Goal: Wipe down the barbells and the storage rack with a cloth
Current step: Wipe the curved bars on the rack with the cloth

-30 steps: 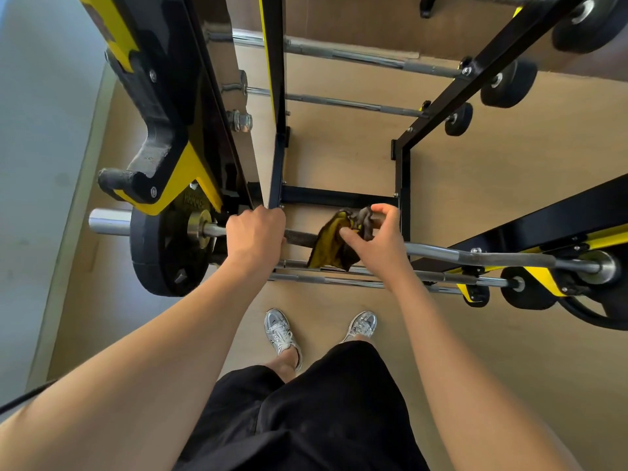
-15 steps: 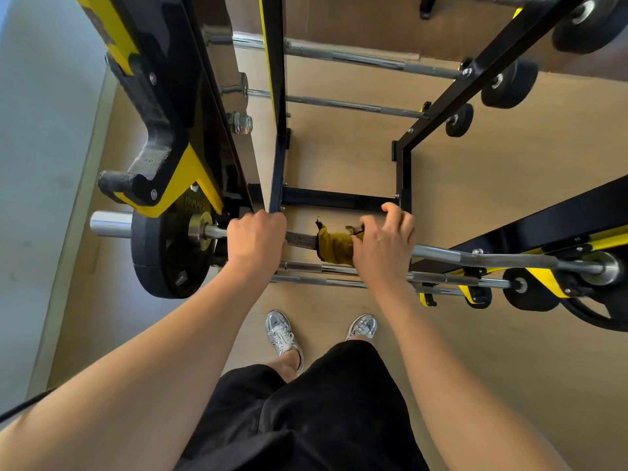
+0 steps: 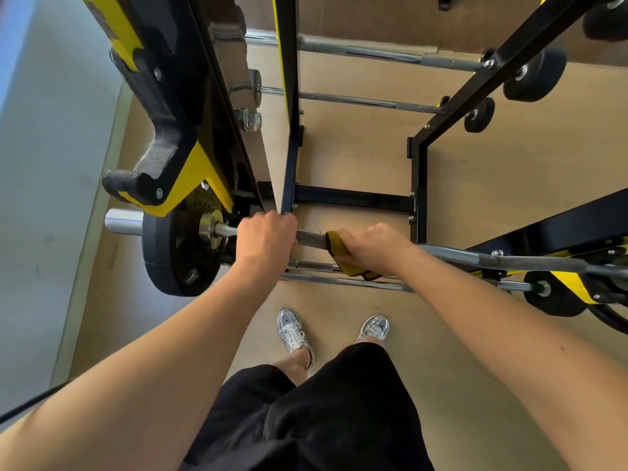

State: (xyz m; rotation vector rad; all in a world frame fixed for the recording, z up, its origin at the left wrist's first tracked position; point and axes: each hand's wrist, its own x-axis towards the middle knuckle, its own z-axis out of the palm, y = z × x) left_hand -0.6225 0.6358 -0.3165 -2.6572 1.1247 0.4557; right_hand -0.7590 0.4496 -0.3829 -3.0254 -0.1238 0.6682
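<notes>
A curved steel barbell point(image 3: 475, 258) lies across the black and yellow storage rack point(image 3: 190, 137) at waist height, with a black weight plate point(image 3: 170, 253) on its left end. My left hand point(image 3: 266, 236) grips the bar just right of that plate. My right hand point(image 3: 373, 246) grips a yellow cloth point(image 3: 339, 248) wrapped round the bar's knurled middle; a corner of the cloth hangs below. More barbells rest lower point(image 3: 339, 282) and farther back point(image 3: 360, 51) on the rack.
The rack's black base frame point(image 3: 353, 198) stands on a tan floor. Small black plates point(image 3: 535, 76) sit on bar ends at the right. A pale wall runs along the left. My two silver shoes point(image 3: 294, 329) are below the bar.
My right hand has closed the cloth tightly round the bar; it was loose and bunched before. The left hand has kept its grip in place.
</notes>
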